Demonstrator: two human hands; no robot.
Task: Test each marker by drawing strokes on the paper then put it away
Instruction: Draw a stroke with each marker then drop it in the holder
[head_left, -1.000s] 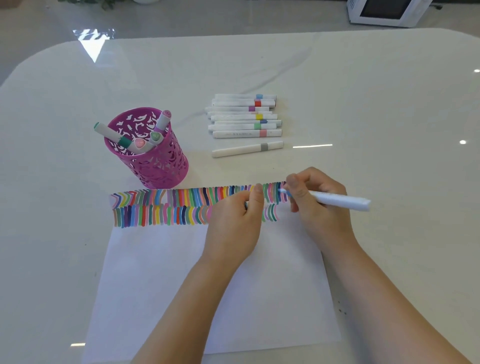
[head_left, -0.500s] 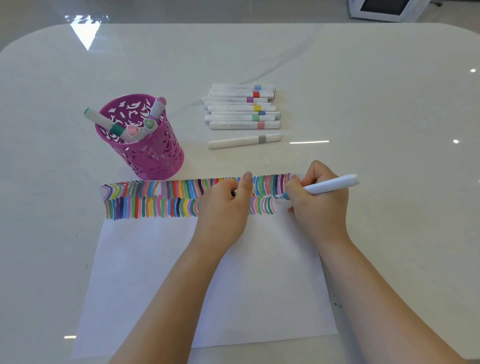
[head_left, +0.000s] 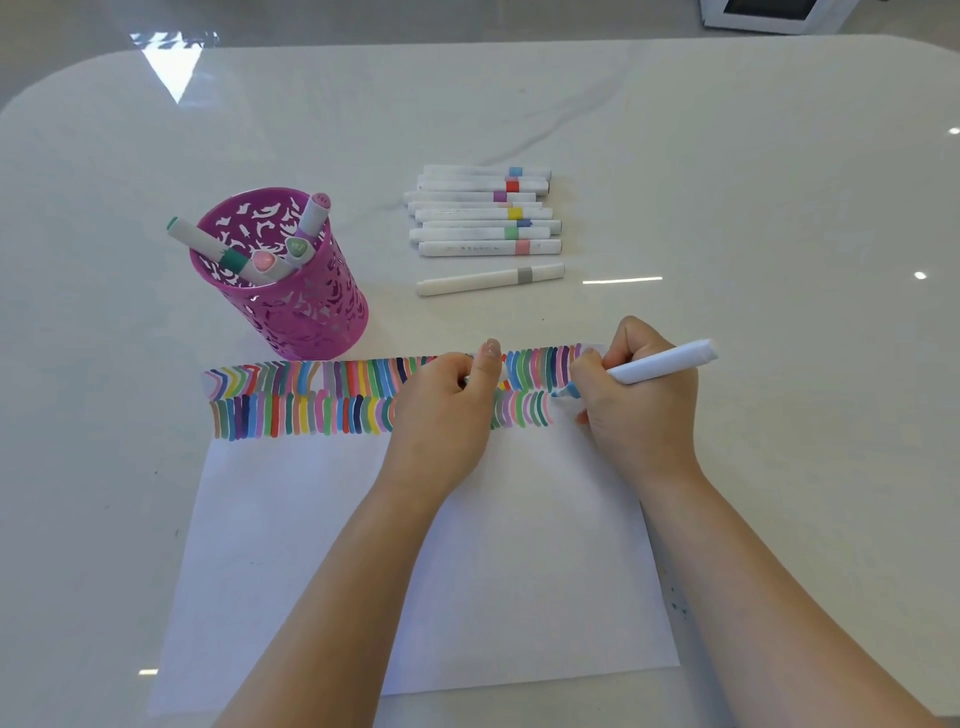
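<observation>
Now the right hand (head_left: 641, 410), curled round the marker (head_left: 660, 361), has dropped its tip to the lower stroke row's right end at frame centre, mid-test, while the left hand (head_left: 447, 410), curled with any contents unseen, rests on the paper (head_left: 311, 519).

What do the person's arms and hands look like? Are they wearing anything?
The left arm and right arm are bare to the frame's edge: no sleeves, watch or bracelet show. The left hand and right hand wear no gloves or visible rings. One left nail looks glossy, perhaps polished pale pink.
</observation>
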